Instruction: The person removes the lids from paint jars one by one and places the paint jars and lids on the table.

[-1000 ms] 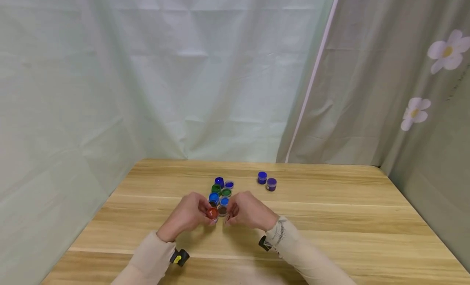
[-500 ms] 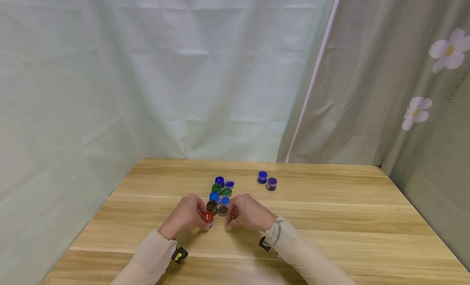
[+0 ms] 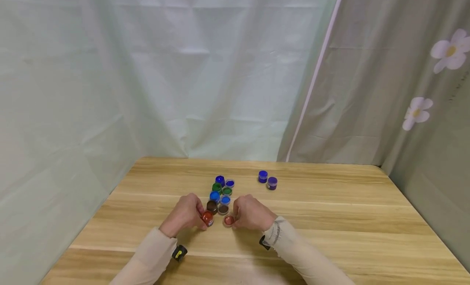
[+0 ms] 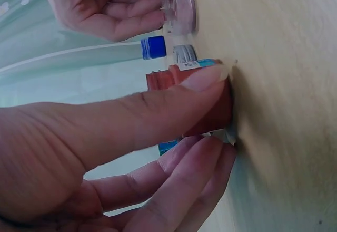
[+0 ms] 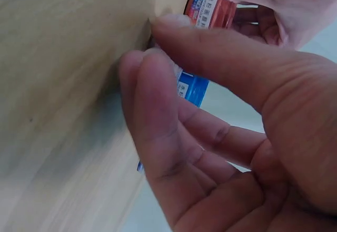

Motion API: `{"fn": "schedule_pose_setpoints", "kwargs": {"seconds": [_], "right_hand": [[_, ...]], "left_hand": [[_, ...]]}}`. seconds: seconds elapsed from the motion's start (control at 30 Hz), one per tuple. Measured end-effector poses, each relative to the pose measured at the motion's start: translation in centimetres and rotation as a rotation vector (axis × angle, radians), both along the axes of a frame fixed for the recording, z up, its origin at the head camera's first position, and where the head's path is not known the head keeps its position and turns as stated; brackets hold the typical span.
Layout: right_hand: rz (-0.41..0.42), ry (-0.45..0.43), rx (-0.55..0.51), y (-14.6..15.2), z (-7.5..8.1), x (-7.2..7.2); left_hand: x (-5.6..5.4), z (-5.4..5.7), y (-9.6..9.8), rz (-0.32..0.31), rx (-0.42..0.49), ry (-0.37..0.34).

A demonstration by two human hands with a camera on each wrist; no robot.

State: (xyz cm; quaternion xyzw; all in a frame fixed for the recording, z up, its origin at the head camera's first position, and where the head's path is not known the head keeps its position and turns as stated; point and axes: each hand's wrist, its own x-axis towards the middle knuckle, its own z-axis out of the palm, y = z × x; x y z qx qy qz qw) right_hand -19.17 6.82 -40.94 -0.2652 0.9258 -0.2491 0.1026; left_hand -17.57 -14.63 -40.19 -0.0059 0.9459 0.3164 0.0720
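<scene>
My left hand [image 3: 185,214] pinches a small open jar of red paint [image 3: 207,218] between thumb and fingers, upright on the table; the left wrist view shows the jar's side [image 4: 208,108] close up. Just right of it, a clear round lid [image 3: 229,221] with red paint inside lies flat. My right hand [image 3: 251,213] is right at that lid's edge, thumb and fingertips slightly apart; in the right wrist view the fingers mostly hide the lid. Beyond stand open jars of brown [image 3: 211,206], light blue [image 3: 214,196], green [image 3: 217,188] and dark blue [image 3: 220,180] paint.
To the right of those jars lie their lids: brown [image 3: 223,209], light blue [image 3: 225,199], green [image 3: 227,191] and dark blue [image 3: 229,183]. A closed blue jar [image 3: 262,176] and a closed purple jar [image 3: 272,183] stand farther right. Curtains [image 3: 205,81] hang behind the wooden table [image 3: 330,236].
My left hand has moved the red jar slightly left and toward me, baring the brown jar. My right hand has drawn a little right, and the red-stained lid shows on the table.
</scene>
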Motion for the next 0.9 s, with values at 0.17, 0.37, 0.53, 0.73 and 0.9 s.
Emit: {"fn": "schedule_pose_setpoints", "kwargs": {"seconds": [0.17, 0.37, 0.53, 0.73, 0.9], "right_hand": [[0.018, -0.008, -0.009, -0.4, -0.2, -0.2], [0.026, -0.002, -0.010, -0.9, -0.4, -0.2], [0.036, 0.014, -0.007, -1.3, -0.7, -0.2], [0.038, 0.022, -0.012, -1.6, -0.7, -0.3], [0.033, 0.015, -0.006, -1.7, -0.7, -0.2]], "left_hand": [[0.0, 0.1, 0.1, 0.001, -0.011, 0.006], [0.1, 0.1, 0.2, 0.001, -0.006, 0.002], [0.2, 0.1, 0.3, 0.001, 0.008, 0.009], [0.2, 0.1, 0.4, 0.007, 0.004, -0.005], [0.2, 0.1, 0.4, 0.003, 0.008, -0.004]]}}
